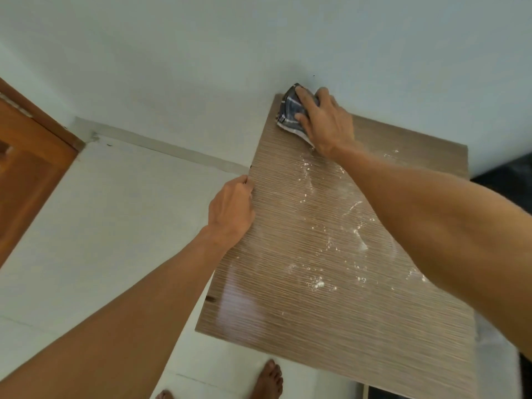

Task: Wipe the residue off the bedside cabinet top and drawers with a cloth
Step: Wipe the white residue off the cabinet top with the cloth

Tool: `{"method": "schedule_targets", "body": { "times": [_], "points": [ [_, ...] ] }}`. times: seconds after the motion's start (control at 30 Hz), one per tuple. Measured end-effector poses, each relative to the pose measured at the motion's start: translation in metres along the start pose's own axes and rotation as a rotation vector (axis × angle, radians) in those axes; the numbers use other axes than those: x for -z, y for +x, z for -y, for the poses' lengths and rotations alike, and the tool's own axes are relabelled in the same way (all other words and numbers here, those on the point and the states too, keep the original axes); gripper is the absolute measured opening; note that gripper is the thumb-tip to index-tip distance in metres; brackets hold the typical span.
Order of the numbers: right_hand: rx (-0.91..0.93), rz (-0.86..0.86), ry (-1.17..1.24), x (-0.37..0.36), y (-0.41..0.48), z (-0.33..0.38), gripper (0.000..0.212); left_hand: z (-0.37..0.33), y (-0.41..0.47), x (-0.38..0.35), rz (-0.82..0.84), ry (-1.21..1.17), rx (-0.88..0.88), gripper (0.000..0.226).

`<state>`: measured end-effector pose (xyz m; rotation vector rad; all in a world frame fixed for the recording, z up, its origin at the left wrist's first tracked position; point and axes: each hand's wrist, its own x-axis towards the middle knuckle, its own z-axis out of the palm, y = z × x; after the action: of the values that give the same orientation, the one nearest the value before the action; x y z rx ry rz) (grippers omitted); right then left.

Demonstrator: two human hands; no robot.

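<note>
The bedside cabinet top (276, 243) is a brown striped wood-grain panel seen from above. White powdery residue (316, 283) is smeared across its middle and right side. My right hand (326, 122) presses a folded blue-and-white checked cloth (290, 112) flat on the far left corner of the top, against the wall. My left hand (231, 210) grips the top's left edge, fingers curled over the rim. The drawers are hidden below the top.
A pale wall (259, 53) runs right behind the cabinet. White tiled floor (115, 226) lies to the left, with a wooden door (26, 168) at the far left. My bare feet (267, 380) stand at the cabinet's near edge. Something dark (506, 180) sits at the right.
</note>
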<state>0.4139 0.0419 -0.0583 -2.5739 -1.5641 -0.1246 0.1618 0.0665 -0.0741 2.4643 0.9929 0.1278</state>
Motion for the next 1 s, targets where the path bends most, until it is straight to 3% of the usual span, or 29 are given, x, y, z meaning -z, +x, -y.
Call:
{"method": "schedule_targets", "body": {
  "times": [0.33, 0.57, 0.83, 1.0],
  "points": [
    [0.142, 0.169, -0.077, -0.025, 0.021, -0.006, 0.052, -0.001, 0.0, -0.001, -0.032, -0.023, 0.02, 0.026],
    [0.089, 0.247, 0.022, -0.03, -0.009, 0.016, 0.056, 0.0, 0.0, 0.001, -0.013, -0.144, 0.029, 0.034],
    [0.097, 0.235, -0.003, -0.026, -0.073, 0.055, 0.059, 0.007, -0.001, 0.017, 0.056, -0.66, 0.486, 0.036],
    [0.105, 0.249, 0.007, -0.019, -0.129, 0.091, 0.058, 0.007, -0.02, 0.031, 0.059, -0.808, 0.62, 0.034]
  ]
}}
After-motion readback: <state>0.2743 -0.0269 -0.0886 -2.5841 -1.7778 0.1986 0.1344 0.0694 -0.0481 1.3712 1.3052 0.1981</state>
